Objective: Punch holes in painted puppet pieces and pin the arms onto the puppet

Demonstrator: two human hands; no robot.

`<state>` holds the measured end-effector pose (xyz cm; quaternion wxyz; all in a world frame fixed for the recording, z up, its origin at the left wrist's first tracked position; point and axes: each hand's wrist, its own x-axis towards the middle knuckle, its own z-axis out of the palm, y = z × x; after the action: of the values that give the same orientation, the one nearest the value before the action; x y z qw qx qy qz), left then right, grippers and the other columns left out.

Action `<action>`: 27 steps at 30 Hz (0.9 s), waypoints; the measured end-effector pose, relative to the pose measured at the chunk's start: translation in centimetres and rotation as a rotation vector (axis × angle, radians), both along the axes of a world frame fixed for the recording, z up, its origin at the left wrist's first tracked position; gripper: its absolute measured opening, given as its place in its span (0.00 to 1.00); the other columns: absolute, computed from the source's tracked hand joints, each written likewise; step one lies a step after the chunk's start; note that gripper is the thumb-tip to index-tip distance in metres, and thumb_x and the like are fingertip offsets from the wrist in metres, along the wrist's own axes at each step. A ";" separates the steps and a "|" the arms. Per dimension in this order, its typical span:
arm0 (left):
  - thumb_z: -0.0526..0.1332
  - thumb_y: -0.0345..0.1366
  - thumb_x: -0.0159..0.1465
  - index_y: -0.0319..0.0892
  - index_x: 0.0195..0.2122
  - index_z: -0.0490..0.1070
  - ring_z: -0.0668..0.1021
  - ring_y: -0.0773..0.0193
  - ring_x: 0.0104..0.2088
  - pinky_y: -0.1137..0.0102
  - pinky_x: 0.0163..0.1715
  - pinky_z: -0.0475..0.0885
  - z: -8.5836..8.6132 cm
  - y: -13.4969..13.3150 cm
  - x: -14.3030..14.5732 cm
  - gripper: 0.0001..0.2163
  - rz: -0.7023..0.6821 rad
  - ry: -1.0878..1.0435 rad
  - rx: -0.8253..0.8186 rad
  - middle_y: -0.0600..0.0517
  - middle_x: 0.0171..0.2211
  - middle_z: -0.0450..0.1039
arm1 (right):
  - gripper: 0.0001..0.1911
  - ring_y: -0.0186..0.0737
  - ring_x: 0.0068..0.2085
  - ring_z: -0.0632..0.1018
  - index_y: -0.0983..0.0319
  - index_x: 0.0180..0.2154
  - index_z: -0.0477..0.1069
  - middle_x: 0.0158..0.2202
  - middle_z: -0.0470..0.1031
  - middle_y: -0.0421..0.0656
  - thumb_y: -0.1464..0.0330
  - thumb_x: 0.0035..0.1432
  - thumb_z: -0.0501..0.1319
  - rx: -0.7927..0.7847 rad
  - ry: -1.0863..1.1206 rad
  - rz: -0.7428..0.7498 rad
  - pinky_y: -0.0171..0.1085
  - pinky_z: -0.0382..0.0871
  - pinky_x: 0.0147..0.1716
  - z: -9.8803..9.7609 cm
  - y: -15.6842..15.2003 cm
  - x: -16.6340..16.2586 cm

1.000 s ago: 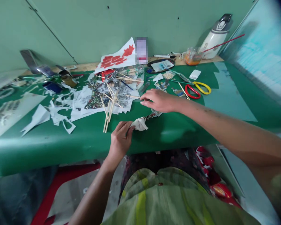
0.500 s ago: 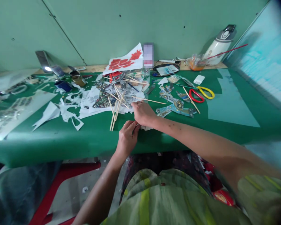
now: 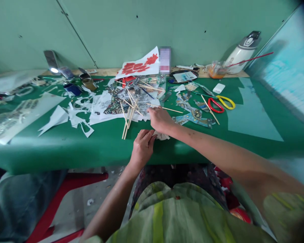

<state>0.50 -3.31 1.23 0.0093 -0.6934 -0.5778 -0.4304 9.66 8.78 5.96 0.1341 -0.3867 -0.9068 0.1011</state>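
Both of my hands meet over a crumpled white piece of paper [image 3: 163, 136] near the front edge of the green table [image 3: 66, 148]. My left hand [image 3: 143, 146] has its fingers curled onto the paper's left side. My right hand [image 3: 159, 119] is closed over the top of it, hiding most of it. Just left of my hands lies a bundle of thin wooden sticks [image 3: 128, 116] over printed cut-out sheets [image 3: 111, 106]. Painted blue-and-gold cut-out figures [image 3: 192, 116] lie to the right of my right hand.
Red-handled scissors [image 3: 214, 105] and yellow-handled scissors [image 3: 226, 102] lie at the right. White paper scraps [image 3: 73, 119] spread over the left. A sheet with red shapes [image 3: 139, 65], a white jug [image 3: 240, 52] and a cup of orange liquid [image 3: 215, 71] stand along the wall.
My right hand drew back from the middle of the table to the crumpled paper beside my left hand. The painted figures it covered now show. The view shifted slightly.
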 end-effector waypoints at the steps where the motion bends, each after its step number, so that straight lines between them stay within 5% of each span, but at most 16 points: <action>1: 0.56 0.32 0.66 0.39 0.43 0.74 0.76 0.63 0.37 0.68 0.39 0.73 0.0 0.0 0.0 0.08 -0.002 0.003 0.004 0.47 0.36 0.74 | 0.15 0.50 0.48 0.73 0.67 0.45 0.68 0.43 0.76 0.54 0.76 0.59 0.48 0.005 -0.009 -0.009 0.43 0.63 0.45 -0.2 0.0 0.0; 27: 0.56 0.29 0.66 0.39 0.40 0.72 0.72 0.60 0.36 0.62 0.39 0.70 -0.7 0.7 -0.6 0.06 -0.045 0.028 0.012 0.47 0.35 0.75 | 0.14 0.47 0.44 0.72 0.68 0.43 0.67 0.41 0.74 0.54 0.77 0.59 0.47 0.043 0.043 -0.083 0.42 0.61 0.45 -1.2 -0.5 -0.2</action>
<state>-0.06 -2.64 0.49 0.0120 -0.7123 -0.5591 -0.4242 9.46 8.31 4.76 0.1658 -0.4186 -0.8889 0.0841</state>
